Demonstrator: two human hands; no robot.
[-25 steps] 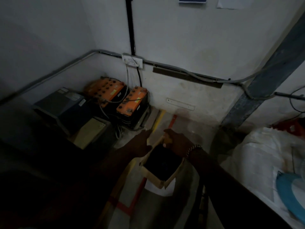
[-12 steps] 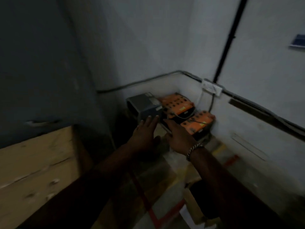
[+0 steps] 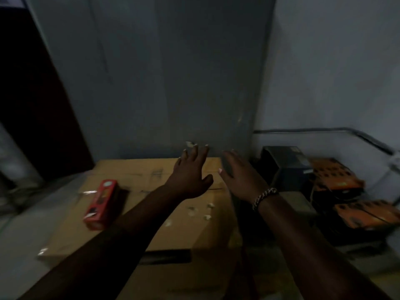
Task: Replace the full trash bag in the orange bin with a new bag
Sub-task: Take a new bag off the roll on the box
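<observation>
Cardboard box (image 3: 149,180) beneath spread, empty fingers (image 3: 195,153)

Both hands are out over the cardboard box (image 3: 186,232) — left hand (image 3: 190,172) and right hand (image 3: 240,176), fingers spread, nothing in them. Behind the box the grey panel (image 3: 173,72) stands straight up, so that way is closed. A red carton (image 3: 100,204) lies on the box's left part and blocks that stretch. The middle of the top is bare but for small paper scraps (image 3: 201,211) (too blurred to say more). Right of the box, a dark unit (image 3: 285,165) and two orange batteries (image 3: 337,180) crowd the corner — only a dim strip of floor lies between them and the box.
</observation>
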